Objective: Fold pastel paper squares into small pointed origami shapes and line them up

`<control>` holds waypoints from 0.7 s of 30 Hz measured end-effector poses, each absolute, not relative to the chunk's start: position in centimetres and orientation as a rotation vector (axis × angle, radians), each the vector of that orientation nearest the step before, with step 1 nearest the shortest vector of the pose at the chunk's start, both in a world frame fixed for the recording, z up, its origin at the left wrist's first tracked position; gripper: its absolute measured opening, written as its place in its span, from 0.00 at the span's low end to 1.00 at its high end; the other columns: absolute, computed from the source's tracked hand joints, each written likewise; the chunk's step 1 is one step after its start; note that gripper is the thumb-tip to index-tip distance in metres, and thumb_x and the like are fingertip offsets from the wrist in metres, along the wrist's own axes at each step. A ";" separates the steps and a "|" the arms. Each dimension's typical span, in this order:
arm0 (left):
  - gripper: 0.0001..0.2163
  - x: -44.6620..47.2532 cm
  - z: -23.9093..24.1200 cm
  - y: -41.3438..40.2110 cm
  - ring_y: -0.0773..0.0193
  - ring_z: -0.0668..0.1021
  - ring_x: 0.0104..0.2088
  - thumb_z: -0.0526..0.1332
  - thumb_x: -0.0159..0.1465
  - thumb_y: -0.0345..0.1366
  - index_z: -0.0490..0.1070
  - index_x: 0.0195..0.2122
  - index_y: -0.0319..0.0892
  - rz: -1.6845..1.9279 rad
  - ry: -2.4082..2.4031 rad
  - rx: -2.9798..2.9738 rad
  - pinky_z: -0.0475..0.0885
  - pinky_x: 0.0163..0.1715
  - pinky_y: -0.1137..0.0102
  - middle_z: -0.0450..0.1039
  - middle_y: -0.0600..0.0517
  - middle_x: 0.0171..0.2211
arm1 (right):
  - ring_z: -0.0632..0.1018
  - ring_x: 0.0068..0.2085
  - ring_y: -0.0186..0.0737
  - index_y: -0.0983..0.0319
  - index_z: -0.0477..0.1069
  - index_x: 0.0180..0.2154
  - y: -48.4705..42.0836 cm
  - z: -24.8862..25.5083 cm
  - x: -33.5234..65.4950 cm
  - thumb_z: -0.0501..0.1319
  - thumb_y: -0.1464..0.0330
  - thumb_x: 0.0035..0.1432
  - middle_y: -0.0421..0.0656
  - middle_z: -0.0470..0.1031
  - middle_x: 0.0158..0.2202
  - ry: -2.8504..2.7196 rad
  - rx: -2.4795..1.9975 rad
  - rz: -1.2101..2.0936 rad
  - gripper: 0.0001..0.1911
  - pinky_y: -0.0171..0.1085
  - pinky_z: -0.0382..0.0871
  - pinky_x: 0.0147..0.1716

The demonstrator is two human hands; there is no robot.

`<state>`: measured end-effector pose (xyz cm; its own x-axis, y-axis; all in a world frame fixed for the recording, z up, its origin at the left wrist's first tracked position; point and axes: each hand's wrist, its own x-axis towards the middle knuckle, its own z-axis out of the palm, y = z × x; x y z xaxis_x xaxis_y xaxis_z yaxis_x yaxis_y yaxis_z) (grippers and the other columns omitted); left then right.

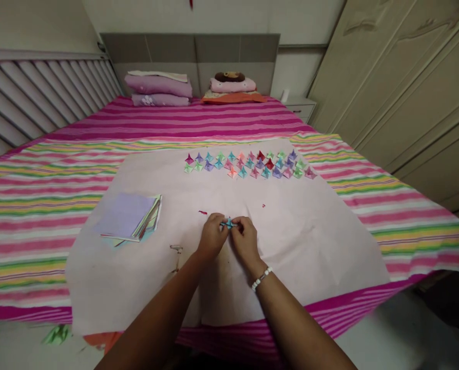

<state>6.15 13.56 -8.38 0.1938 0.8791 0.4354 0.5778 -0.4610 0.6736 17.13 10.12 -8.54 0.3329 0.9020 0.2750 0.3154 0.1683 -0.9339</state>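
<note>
Between my two hands is a small blue folded-paper star (229,224), held just above the pale sheet (291,226). My left hand (213,235) pinches its left point. At the right point, the fingers of my right hand (245,237) are closed on the same piece; a white bead bracelet (261,279) circles that wrist. Farther back, rows of similar folded-paper stars (269,164) in several colours sit on the sheet. To the left lies a stack of square paper (127,216), purple on top.
Small red scraps (203,212) lie near my hands, and thin brownish strips (176,248) are left of my left forearm. The sheet covers part of a striped bed (29,226). Folded bedding (160,86) is piled by the headboard (168,51). A green scrap (57,335) is on the floor.
</note>
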 end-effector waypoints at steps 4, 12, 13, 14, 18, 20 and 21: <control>0.10 6.1 -8.7 13.6 0.61 0.77 0.40 0.58 0.55 0.23 0.76 0.31 0.41 1.149 1.341 2.104 0.74 0.45 0.62 0.75 0.49 0.37 | 0.71 0.34 0.41 0.59 0.68 0.29 10.1 -8.5 17.2 0.53 0.75 0.49 0.42 0.69 0.31 -1.216 -1.347 0.584 0.07 0.40 0.65 0.37; 0.10 6.3 -8.8 13.9 0.62 0.77 0.39 0.58 0.55 0.22 0.76 0.31 0.41 1.158 1.322 2.075 0.74 0.44 0.62 0.75 0.49 0.36 | 0.71 0.37 0.42 0.59 0.68 0.27 9.8 -8.3 17.4 0.52 0.75 0.52 0.43 0.69 0.31 -1.236 -1.336 0.564 0.09 0.41 0.66 0.40; 0.10 6.3 -8.8 13.9 0.62 0.77 0.38 0.58 0.55 0.22 0.76 0.30 0.41 1.154 1.319 2.073 0.74 0.44 0.62 0.75 0.49 0.35 | 0.71 0.37 0.42 0.59 0.68 0.27 9.7 -8.2 17.4 0.51 0.75 0.52 0.43 0.69 0.31 -1.242 -1.342 0.561 0.09 0.41 0.66 0.40; 0.10 6.3 -8.8 13.9 0.62 0.77 0.38 0.57 0.55 0.22 0.76 0.30 0.41 1.150 1.317 2.071 0.74 0.44 0.62 0.75 0.49 0.35 | 0.71 0.37 0.42 0.59 0.68 0.27 9.7 -8.2 17.5 0.51 0.75 0.53 0.43 0.69 0.31 -1.250 -1.348 0.557 0.09 0.41 0.66 0.40; 0.10 6.3 -8.7 14.1 0.62 0.77 0.38 0.57 0.55 0.22 0.75 0.29 0.41 1.133 1.320 2.056 0.73 0.44 0.63 0.75 0.49 0.35 | 0.71 0.38 0.43 0.60 0.68 0.30 9.1 -8.2 17.6 0.51 0.76 0.52 0.44 0.68 0.33 -1.331 -1.383 0.517 0.10 0.42 0.66 0.41; 0.09 6.3 -8.6 14.1 0.62 0.76 0.38 0.57 0.55 0.22 0.75 0.29 0.41 1.123 1.314 2.051 0.73 0.43 0.63 0.75 0.50 0.35 | 0.71 0.38 0.44 0.60 0.69 0.32 8.7 -8.2 17.7 0.51 0.78 0.51 0.45 0.68 0.34 -1.404 -1.412 0.472 0.11 0.42 0.67 0.40; 0.09 6.3 -8.6 14.1 0.63 0.76 0.38 0.57 0.55 0.23 0.75 0.29 0.41 1.117 1.306 2.052 0.73 0.43 0.63 0.75 0.50 0.34 | 0.71 0.38 0.44 0.60 0.69 0.34 8.5 -8.3 17.8 0.51 0.78 0.50 0.45 0.68 0.35 -1.448 -1.430 0.443 0.13 0.42 0.67 0.40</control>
